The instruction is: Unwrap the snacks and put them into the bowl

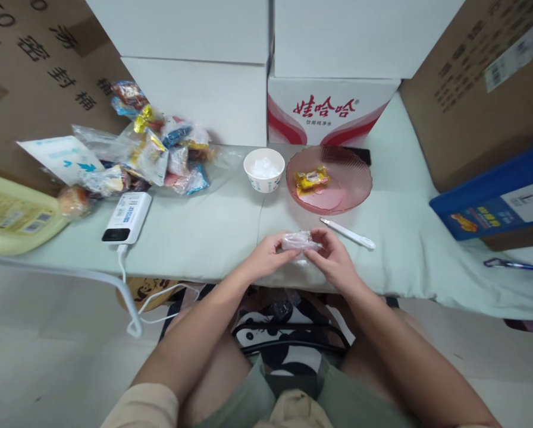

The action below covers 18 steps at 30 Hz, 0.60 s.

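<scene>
Between my two hands, just above the front of the table, is a small pinkish snack in clear plastic wrap (298, 241). My left hand (270, 255) grips its left end with thumb and fingers. At the other end, my right hand (333, 254) pinches the wrapper. Beyond them stands a white paper cup (265, 172) with clear or whitish material inside. To its right, a pink ribbed glass bowl (356, 187) contains a yellow-wrapped snack (312, 179). A white utility knife (347, 232) lies to the right of my right hand.
Several wrapped snacks (177, 154) are heaped at the back left. A white power bank (127, 217) with a cable lies near a yellow jug (16, 214). White boxes (333, 110) line the back. A blue container (498, 193) and a carabiner pen (511, 264) are at right.
</scene>
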Available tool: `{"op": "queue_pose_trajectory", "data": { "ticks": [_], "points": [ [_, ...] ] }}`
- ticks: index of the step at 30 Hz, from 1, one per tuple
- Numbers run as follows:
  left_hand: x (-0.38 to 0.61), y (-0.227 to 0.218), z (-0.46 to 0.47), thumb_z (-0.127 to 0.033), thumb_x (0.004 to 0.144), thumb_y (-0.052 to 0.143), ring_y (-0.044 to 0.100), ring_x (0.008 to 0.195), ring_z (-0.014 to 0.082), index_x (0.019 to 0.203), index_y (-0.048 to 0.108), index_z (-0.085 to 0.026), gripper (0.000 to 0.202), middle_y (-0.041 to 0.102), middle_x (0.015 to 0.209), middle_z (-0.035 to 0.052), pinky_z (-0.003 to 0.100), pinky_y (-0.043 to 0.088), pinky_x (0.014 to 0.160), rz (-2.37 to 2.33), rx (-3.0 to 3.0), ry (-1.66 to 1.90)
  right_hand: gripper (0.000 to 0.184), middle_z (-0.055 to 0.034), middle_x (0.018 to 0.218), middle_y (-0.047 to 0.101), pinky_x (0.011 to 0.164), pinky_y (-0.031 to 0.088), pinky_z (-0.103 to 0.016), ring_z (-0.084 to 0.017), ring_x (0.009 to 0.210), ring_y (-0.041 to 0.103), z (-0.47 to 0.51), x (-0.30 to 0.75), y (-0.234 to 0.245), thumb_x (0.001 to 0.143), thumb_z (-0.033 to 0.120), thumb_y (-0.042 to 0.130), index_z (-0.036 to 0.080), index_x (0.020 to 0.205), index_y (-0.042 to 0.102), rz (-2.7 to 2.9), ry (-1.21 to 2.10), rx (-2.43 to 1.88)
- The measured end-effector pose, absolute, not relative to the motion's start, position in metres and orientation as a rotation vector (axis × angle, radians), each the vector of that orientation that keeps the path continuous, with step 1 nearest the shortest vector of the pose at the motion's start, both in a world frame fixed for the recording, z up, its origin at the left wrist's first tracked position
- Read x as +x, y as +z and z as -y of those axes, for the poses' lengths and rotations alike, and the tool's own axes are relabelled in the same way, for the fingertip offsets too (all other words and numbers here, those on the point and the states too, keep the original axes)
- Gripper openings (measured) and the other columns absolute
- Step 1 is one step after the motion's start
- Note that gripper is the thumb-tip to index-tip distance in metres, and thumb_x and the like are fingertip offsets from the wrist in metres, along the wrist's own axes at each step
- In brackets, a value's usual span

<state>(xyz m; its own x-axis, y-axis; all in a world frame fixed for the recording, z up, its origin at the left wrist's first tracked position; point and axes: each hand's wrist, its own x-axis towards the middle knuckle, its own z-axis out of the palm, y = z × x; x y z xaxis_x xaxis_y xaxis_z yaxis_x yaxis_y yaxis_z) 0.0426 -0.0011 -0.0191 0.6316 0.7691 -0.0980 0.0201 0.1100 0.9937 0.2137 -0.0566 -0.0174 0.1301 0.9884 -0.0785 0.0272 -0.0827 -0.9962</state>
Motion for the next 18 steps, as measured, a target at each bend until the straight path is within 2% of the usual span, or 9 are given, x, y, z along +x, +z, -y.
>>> {"op": "queue_pose_trajectory", "data": {
  "ticks": [2, 5, 8, 11, 14, 16, 18],
  "points": [
    [0.044, -0.018, 0.002, -0.052, 0.068, 0.082, 0.057, 0.077, 0.0147, 0.095, 0.057, -0.018, 0.050, 0.061, 0.083, 0.0009, 0.027, 0.045, 0.072, -0.678, 1.255, 0.612, 0.032, -0.0008, 0.081, 0.063, 0.065, 0.048, -0.030, -0.018, 0.073, 0.057, 0.062, 0.218, -0.008, 0.069, 0.045, 0.077, 0.024, 0.086, 0.060, 1.212, 1.186, -1.355],
    [0.045, -0.016, 0.002, -0.048, 0.062, 0.087, 0.060, 0.082, 0.0143, 0.094, 0.051, -0.021, 0.056, 0.061, 0.091, 0.0008, 0.027, 0.046, 0.076, -0.622, 1.128, 0.765, 0.026, 0.0022, 0.066, 0.056, 0.056, 0.040, -0.028, -0.015, 0.060, 0.050, 0.067, 0.231, 0.016, 0.074, 0.045, 0.072, 0.023, 0.076, 0.057, 1.345, 1.139, -1.431],
    [0.042, -0.012, -0.003, -0.048, 0.069, 0.081, 0.061, 0.092, 0.0162, 0.092, 0.053, -0.020, 0.046, 0.062, 0.098, 0.0038, 0.029, 0.046, 0.082, -0.615, 1.115, 0.828, 0.027, 0.0028, 0.064, 0.052, 0.054, 0.035, -0.027, -0.014, 0.057, 0.046, 0.050, 0.253, 0.049, 0.076, 0.046, 0.067, 0.023, 0.074, 0.052, 1.492, 0.853, -1.583],
    [0.037, -0.009, -0.009, -0.045, 0.073, 0.076, 0.059, 0.087, 0.0154, 0.088, 0.057, -0.018, 0.037, 0.061, 0.089, 0.0029, 0.029, 0.045, 0.081, -0.643, 1.180, 0.795, 0.028, 0.0020, 0.062, 0.050, 0.056, 0.034, -0.027, -0.015, 0.060, 0.046, 0.000, 0.273, 0.073, 0.076, 0.041, 0.067, 0.023, 0.069, 0.046, 1.722, 0.407, -1.849],
    [0.033, -0.008, -0.012, -0.045, 0.071, 0.076, 0.056, 0.079, 0.0137, 0.084, 0.058, -0.017, 0.037, 0.060, 0.081, 0.0012, 0.029, 0.043, 0.076, -0.647, 1.224, 0.767, 0.015, -0.0073, 0.080, 0.066, 0.062, 0.038, -0.030, -0.021, 0.073, 0.059, -0.062, 0.283, 0.080, 0.082, 0.035, 0.061, 0.021, 0.087, 0.060, 1.883, 0.102, -2.243],
    [0.030, -0.007, -0.013, -0.047, 0.069, 0.078, 0.054, 0.074, 0.0126, 0.082, 0.057, -0.017, 0.039, 0.059, 0.077, 0.0000, 0.028, 0.042, 0.072, -0.648, 1.229, 0.764, 0.027, -0.0152, 0.100, 0.071, 0.067, 0.043, -0.032, -0.027, 0.088, 0.066, -0.094, 0.285, 0.078, 0.086, 0.036, 0.057, 0.018, 0.106, 0.065, 1.934, 0.054, -2.502],
    [0.026, -0.007, -0.013, -0.049, 0.068, 0.079, 0.053, 0.070, 0.0118, 0.081, 0.056, -0.017, 0.041, 0.058, 0.074, -0.0011, 0.027, 0.041, 0.069, -0.641, 1.215, 0.770, 0.036, -0.0200, 0.112, 0.070, 0.072, 0.047, -0.035, -0.031, 0.098, 0.068, -0.112, 0.284, 0.074, 0.089, 0.039, 0.056, 0.016, 0.115, 0.066, 1.966, 0.053, -2.646]
  ]
}}
